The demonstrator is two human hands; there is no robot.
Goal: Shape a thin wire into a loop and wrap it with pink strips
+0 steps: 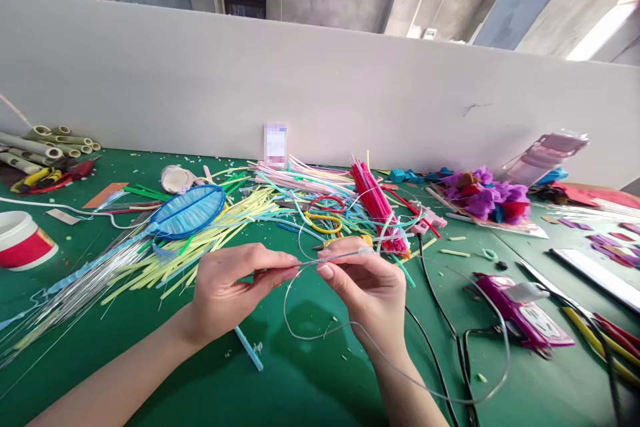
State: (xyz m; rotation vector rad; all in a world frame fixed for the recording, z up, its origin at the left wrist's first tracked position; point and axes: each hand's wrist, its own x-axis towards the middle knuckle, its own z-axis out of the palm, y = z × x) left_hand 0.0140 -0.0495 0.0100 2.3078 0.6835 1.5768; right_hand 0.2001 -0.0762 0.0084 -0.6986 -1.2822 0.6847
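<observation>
Both my hands meet above the green table (300,387) in the middle of the view. My left hand (230,287) is closed, pinching a thin silvery wire (340,328) between thumb and fingers. Close beside it, my right hand (365,287) pinches the same wire between thumb and forefinger. From the fingers the wire loops down, passes in front of my right wrist and curves up at the right. Behind my hands lie a yellow ring (323,223) and a bundle of pink and red strips (375,203). A short blue strip (249,349) lies below my left hand.
Left: a blue mesh oval (190,212), yellow-green strips (240,213), a red-and-white cup (25,243), bamboo tubes (50,150). Right: purple flowers (483,197), a magenta device (525,313), black cables (435,280), scissors (565,300). A phone (275,145) leans on the white partition (320,93).
</observation>
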